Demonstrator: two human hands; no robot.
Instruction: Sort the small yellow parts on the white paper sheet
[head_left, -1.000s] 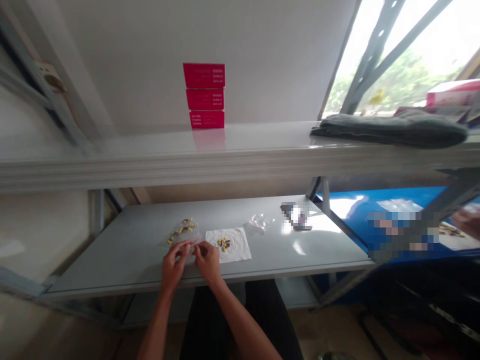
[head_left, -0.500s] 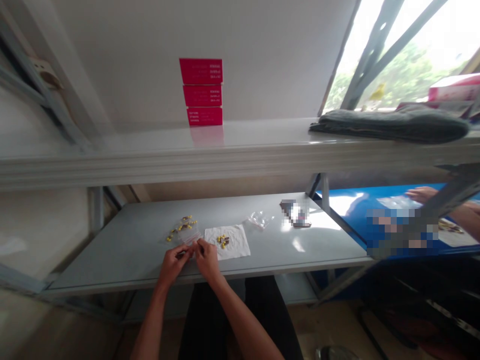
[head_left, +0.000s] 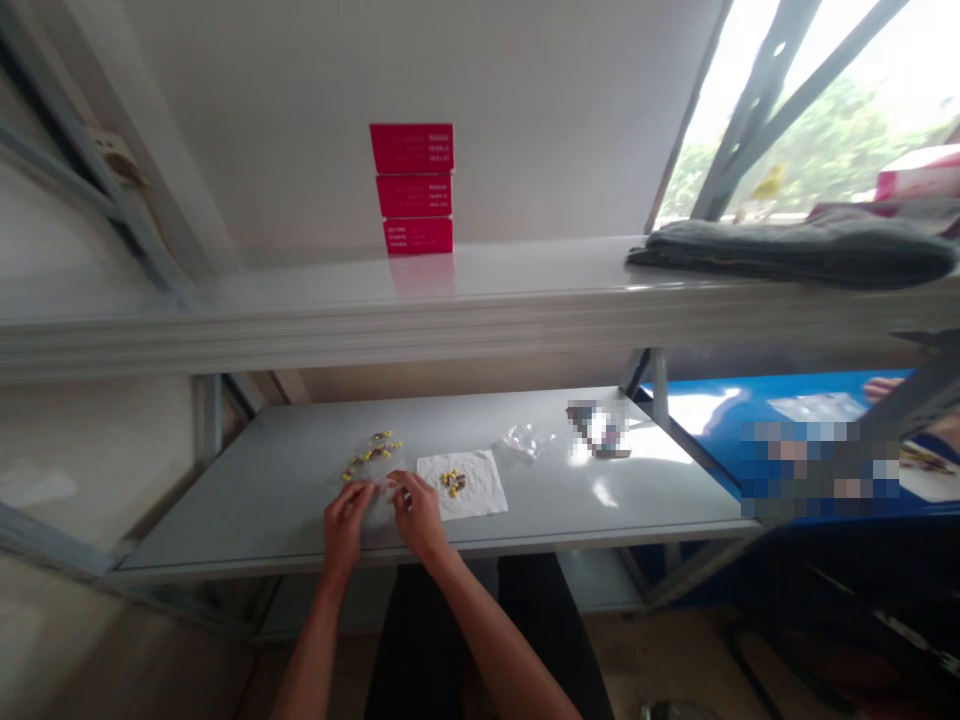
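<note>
My left hand is closed, its fingertips pinching the near edge of a clear plastic bag above the grey table. Beside it my right hand has curled fingers at the bag's other side, seeming to grip it as well; its fingertips are partly hidden. Just beyond the bag lie several small yellow-and-dark pieces, scattered on the tabletop. To the right of my right hand, a white cloth or tissue lies flat with a small pile of similar yellow-and-dark pieces on it.
Another clear plastic bag lies right of the cloth, near a blurred-out object. Above runs a shelf with stacked red boxes and folded dark cloth. At right, another person's hand is over a blue table.
My hands have drawn slightly apart, and the clear bag now shows between them. The whole view has shifted a little. The other person's hand has moved right.
</note>
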